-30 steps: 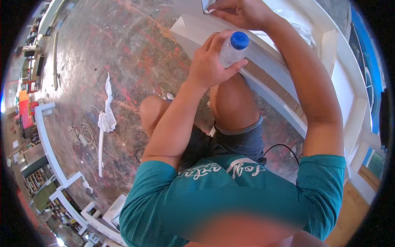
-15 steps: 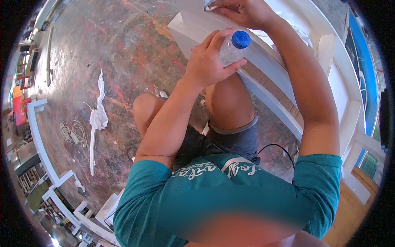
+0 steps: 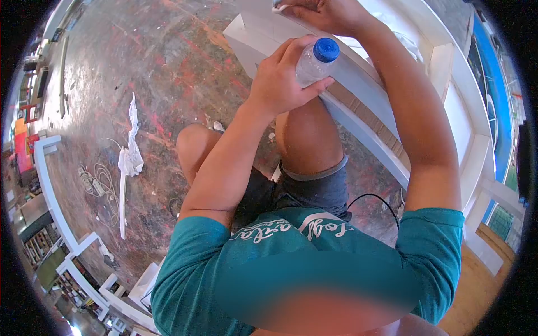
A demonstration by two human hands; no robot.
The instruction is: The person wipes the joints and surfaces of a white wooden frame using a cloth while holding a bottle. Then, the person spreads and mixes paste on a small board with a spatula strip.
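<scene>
The bottle [image 3: 311, 70] is clear, its round cap [image 3: 327, 50] bright blue.

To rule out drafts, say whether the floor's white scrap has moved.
No: against the cord, the white scrap has shifted neither way; only the view moved.

The bottle [image 3: 309, 70] is clear, its cap [image 3: 326, 49] blue; the half-hidden scrap [image 3: 278, 9] looks white; the shirt [image 3: 308, 246] is teal, white-lettered.
</scene>
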